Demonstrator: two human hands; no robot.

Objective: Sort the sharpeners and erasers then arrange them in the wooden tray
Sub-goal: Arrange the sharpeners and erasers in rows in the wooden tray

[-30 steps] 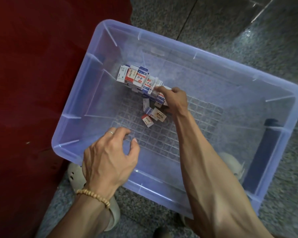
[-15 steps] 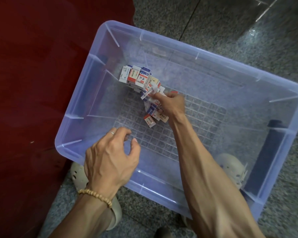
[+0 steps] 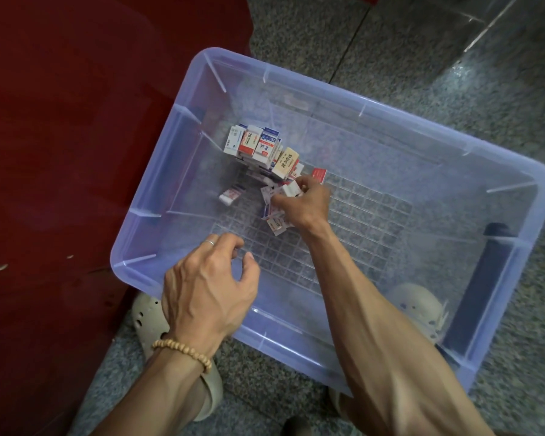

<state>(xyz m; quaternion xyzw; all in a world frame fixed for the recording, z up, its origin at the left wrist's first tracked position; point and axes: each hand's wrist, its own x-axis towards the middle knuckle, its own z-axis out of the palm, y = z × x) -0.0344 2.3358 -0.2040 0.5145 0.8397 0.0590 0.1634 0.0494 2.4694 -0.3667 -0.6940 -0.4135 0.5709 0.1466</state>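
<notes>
Fingers (image 3: pixel 288 201) now pinch eraser (image 3: pixel 291 190).

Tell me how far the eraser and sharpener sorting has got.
Early stage. Done: nothing visibly arranged; no wooden tray is in view. In hand: the right hand is gripping small boxed erasers inside the clear plastic bin, while the left hand hovers over the bin's near edge holding nothing. Left: the stacked boxes, one loose eraser, and all the sorting.
</notes>
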